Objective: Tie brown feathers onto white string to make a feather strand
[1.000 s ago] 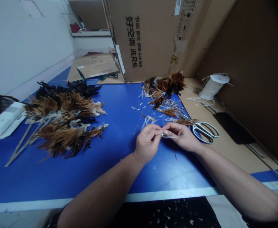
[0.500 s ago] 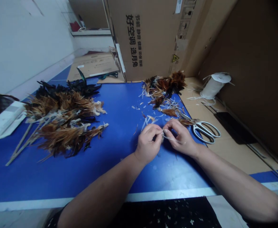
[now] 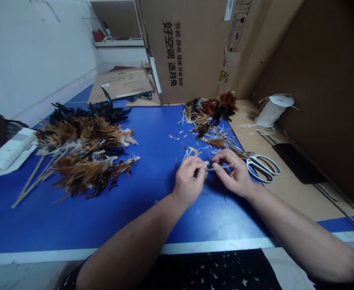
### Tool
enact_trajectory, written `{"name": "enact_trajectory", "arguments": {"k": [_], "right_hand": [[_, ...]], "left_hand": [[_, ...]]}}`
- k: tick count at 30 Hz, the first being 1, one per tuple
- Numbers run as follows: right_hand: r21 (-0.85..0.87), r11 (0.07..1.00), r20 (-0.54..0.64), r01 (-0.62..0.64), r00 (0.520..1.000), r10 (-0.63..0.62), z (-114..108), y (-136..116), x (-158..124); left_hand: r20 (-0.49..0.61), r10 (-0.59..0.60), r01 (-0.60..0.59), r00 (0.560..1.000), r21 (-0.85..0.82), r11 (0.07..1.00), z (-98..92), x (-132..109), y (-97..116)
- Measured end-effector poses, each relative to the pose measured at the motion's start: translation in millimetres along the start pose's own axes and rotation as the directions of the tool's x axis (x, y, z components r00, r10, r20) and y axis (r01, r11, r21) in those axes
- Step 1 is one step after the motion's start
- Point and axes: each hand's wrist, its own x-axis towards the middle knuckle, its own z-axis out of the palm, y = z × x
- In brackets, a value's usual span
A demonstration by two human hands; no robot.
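Note:
Between thumb and forefinger, my left hand (image 3: 189, 179) pinches a small pale feather bundle (image 3: 206, 165), mostly hidden by the fingers. A thin whitish strip (image 3: 219, 167) runs from it to my right hand (image 3: 234, 173), whose thumb and fingers are closed on the strip. Just beyond my right hand lie scissors (image 3: 263, 168) with pale handles, blades partly under brown feathers. Loose feathers and strip scraps (image 3: 191, 151) lie just past my hands on the blue table (image 3: 152, 217).
At the left, a large pile of brown and black feather bundles (image 3: 89, 137) covers thin sticks (image 3: 28, 187). Another feather heap (image 3: 210, 108) sits at the back. A white spool (image 3: 273, 110) stands on cardboard at the right, near a black flat object (image 3: 299, 161). A big cardboard box (image 3: 201, 48) walls the back.
My right hand has drawn slightly right, away from my left, stretching the strip between them. My left hand keeps its pinch. The whole view has shifted a little.

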Motion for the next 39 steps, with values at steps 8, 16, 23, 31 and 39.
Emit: {"name": "enact_trajectory", "arguments": {"k": [8, 16, 23, 31, 39], "right_hand": [[0.010, 0.998, 0.082, 0.069, 0.994, -0.069, 1, 6, 3], [-0.072, 0.990, 0.062, 0.119, 0.991, -0.115, 5, 13, -1], [-0.148, 0.985, 0.077, 0.087, 0.994, -0.076, 4, 16, -2], [-0.263, 0.963, 0.205, 0.052, 0.979, 0.003, 6, 22, -1], [-0.536, 0.842, 0.316, 0.064, 0.940, 0.130, 4, 13, -2]], "left_hand": [[0.078, 0.026, -0.024, 0.997, -0.024, 0.999, 1.3, -4, 0], [0.065, -0.021, 0.021, 0.998, -0.005, 1.000, 3.0, -5, -6], [-0.020, -0.427, 0.404, 0.904, -0.288, 0.868, 6.6, -10, -15], [0.043, -0.592, 0.540, 0.805, -0.469, 0.700, 3.0, -5, -10], [0.135, -0.506, 0.502, 0.852, -0.484, 0.717, 5.3, -8, -4]]}}
